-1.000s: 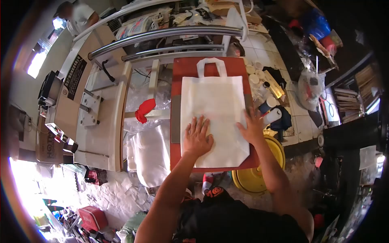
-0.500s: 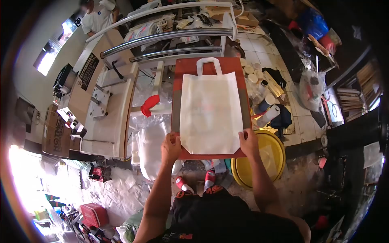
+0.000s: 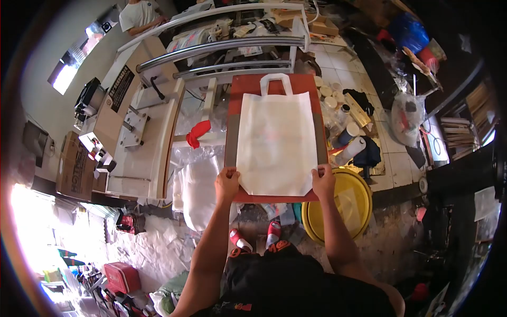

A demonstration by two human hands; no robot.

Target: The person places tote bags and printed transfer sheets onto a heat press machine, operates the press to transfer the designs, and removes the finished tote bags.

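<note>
A white bag (image 3: 277, 145) is laid flat on a red board (image 3: 238, 84), with its handle loop (image 3: 275, 78) pointing to the far end and its bottom edge at the near end. Its near left side is held by the left hand (image 3: 227, 182), the edge pinched narrowly between thumb and curled fingers. The near right side is gripped in the same way by the right hand (image 3: 323, 180). By being held at opposite sides, the bag is presumably kept stretched, square and free of creases; the middle is left uncovered. The near corners appear slanted, and the sheet is set within the board's width, so that grey strips (image 3: 231, 150) are exposed along both sides.

To the left, a pile of white material (image 3: 199, 193) is placed beside the board, probably so that it is within easy reach. A red cloth (image 3: 198, 133) is draped over a pale bar farther off, next to a white machine (image 3: 150, 142). On the right, bottles (image 3: 353, 148) are grouped beside the board, and a round yellow tub (image 3: 312, 224) is partly covered by the right forearm.
</note>
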